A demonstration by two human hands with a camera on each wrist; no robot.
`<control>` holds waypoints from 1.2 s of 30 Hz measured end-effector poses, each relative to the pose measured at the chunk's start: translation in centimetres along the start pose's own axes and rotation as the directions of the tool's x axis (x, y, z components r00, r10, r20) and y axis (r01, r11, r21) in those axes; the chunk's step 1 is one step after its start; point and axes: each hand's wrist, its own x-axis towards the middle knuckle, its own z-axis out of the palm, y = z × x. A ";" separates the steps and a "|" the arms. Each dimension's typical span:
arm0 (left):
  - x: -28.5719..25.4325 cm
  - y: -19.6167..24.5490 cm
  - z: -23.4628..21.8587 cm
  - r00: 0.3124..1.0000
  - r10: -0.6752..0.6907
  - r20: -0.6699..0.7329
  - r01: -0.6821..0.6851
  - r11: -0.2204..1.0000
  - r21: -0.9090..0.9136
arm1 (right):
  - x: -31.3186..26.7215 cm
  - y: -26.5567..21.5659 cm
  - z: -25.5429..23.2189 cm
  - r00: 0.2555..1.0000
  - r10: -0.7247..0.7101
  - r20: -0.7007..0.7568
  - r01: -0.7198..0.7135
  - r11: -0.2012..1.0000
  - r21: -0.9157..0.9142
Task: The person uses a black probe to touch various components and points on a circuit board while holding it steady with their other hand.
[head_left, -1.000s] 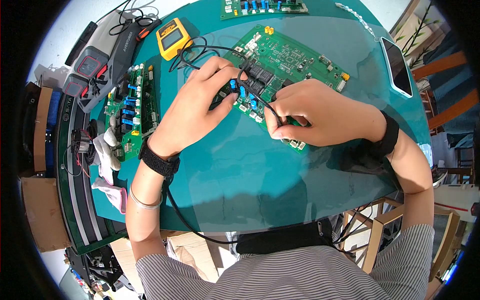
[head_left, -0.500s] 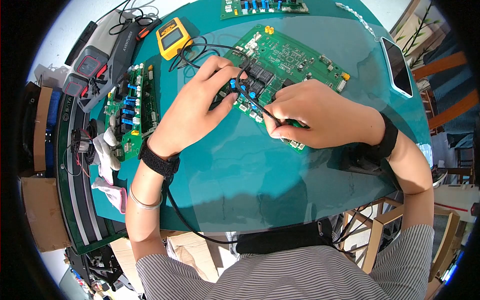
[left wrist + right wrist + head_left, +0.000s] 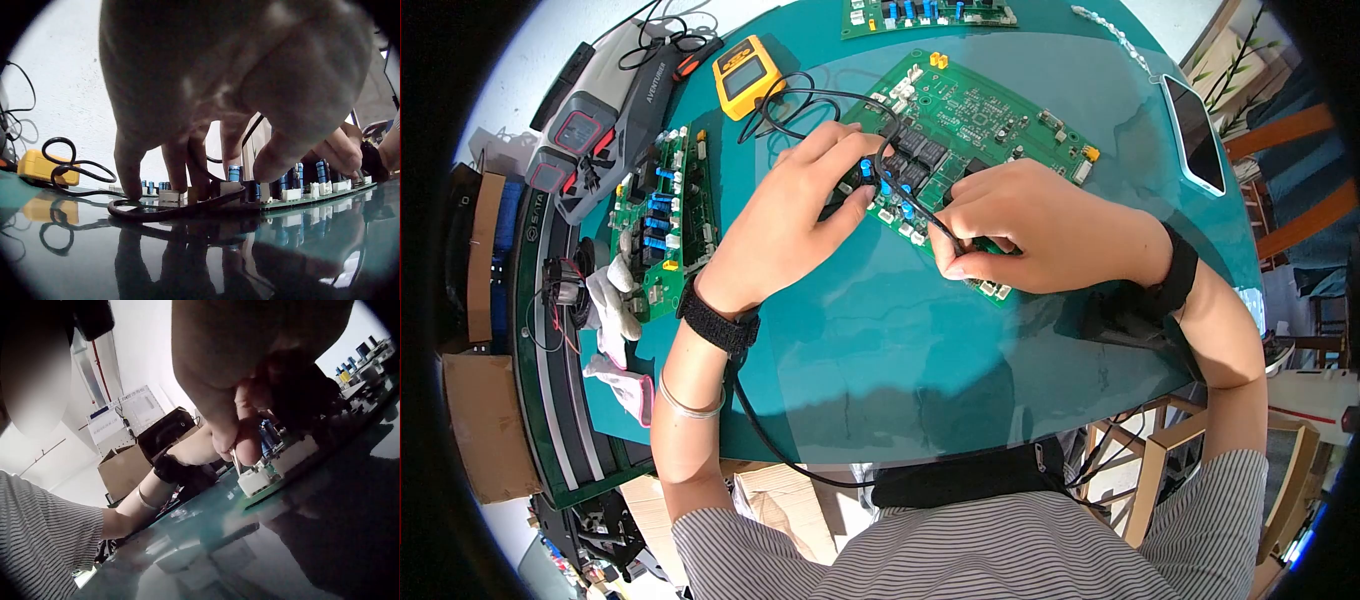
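A green circuit board [image 3: 1015,135] lies at an angle on the table under both hands. My left hand [image 3: 790,205] arches over its left edge, the fingers reaching down among black relays [image 3: 922,152] and blue capacitors [image 3: 234,174]. My right hand [image 3: 1050,228] pinches a slim test probe between thumb and fingers at the near edge. Its thin tip [image 3: 236,464] points down at a white connector [image 3: 253,481] in the right wrist view; most of the probe is hidden. A black cable [image 3: 925,210] runs from that hand past the left fingers toward a yellow meter [image 3: 748,78].
Another populated board [image 3: 665,215] stands at the left beside white gloves [image 3: 612,310]. A third board [image 3: 930,12] lies at the far edge. A phone [image 3: 1193,135] and a beaded strand [image 3: 1115,35] are at the right. A grey tool case [image 3: 610,110] stands back left.
The right hand has shifted very slightly at the board's near edge, and the cable between the hands has swayed a little. The left fingers moved only slightly; the board looks unmoved.
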 end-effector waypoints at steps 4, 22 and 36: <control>0.0 0.1 -0.1 1.000 0.002 0.006 -0.002 1.000 -0.006 | 0.1 -0.3 -0.2 0.998 0.049 0.027 -0.050 0.999 0.020; 0.0 0.1 -0.1 1.000 0.006 0.016 -0.006 1.000 0.005 | 0.5 -0.8 -0.7 0.983 0.178 0.033 -0.181 0.972 0.152; 0.1 -0.4 0.3 0.998 0.064 -0.025 -0.063 0.997 0.040 | 0.2 0.0 0.5 0.999 0.001 -0.050 0.001 1.000 0.028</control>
